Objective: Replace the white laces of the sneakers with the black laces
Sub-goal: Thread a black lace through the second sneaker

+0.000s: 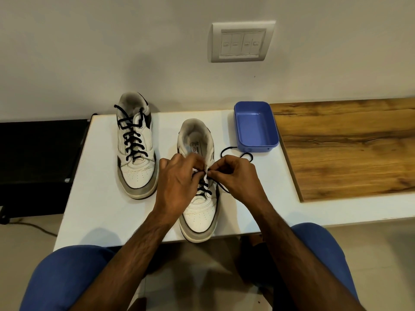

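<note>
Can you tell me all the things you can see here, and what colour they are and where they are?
laced sneaker: one, white with a black lace all the way up, on the left of the white table.
half-laced sneaker: one, white, near the table's front edge, black lace only on its lower part.
black lace: one, loose end trailing toward the tub.
tub: one, blue, nothing in it, at the table's back right corner.
white table: one, under the sneakers.
wooden board: one, brown, to the right of the table.
switch plate: one, white, on the wall.
left hand: holds the sneaker's tongue area.
right hand: pinches the black lace at an eyelet.
</note>
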Demonstrator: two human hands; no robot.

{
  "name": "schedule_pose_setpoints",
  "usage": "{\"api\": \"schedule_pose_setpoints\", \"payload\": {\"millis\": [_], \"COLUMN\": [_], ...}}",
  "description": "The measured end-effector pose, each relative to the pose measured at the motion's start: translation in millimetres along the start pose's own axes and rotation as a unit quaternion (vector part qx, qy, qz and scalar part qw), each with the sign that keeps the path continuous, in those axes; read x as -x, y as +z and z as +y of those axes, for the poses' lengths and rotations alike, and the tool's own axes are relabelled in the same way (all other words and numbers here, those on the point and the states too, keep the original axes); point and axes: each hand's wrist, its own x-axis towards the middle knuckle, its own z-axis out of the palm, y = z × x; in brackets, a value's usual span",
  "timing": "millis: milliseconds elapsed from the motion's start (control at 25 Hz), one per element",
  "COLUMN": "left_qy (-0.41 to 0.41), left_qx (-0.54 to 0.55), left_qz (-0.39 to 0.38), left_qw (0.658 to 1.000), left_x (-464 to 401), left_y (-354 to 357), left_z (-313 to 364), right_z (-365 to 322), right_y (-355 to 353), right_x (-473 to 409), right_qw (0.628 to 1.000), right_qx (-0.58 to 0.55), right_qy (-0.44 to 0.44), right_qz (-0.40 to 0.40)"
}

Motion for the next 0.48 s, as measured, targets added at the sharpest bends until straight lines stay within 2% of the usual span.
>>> {"api": "schedule_pose_setpoints", "payload": {"millis": [80, 200, 280, 360, 400, 480], "left_qy": [0.001, 0.072, 0.089, 0.082, 0.082, 0.098], "left_qx": [0.02, -0.026, -0.048, -0.037, -0.029, -0.019], "left_qz": [-0.012, -0.043, -0.069, -0.09, -0.096, -0.102], "left_qw": [1.0, 0.996, 0.992, 0.992, 0.992, 0.99], "left_x": [-1, -2, -3, -5, -4, -3], "left_y": [-2, -4, -6, -8, -8, -10], "left_z": [0, -6, -12, -16, -17, -18], "right_z": [-3, 0, 0, -2, -4, -10], "right_y": [-1, -3, -8, -21, -31, -48], "right_x": [0, -3, -6, -9, -9, -9], "right_qw": [1.0, 0.999, 0.999, 0.996, 0.984, 0.913], "right_qx": [-0.02, 0.012, 0.015, -0.084, -0.177, -0.407], "right_qy": [-0.005, -0.029, -0.026, -0.014, -0.012, 0.001], "right_qz": [-0.014, -0.017, -0.012, -0.002, 0.006, 0.029]}}
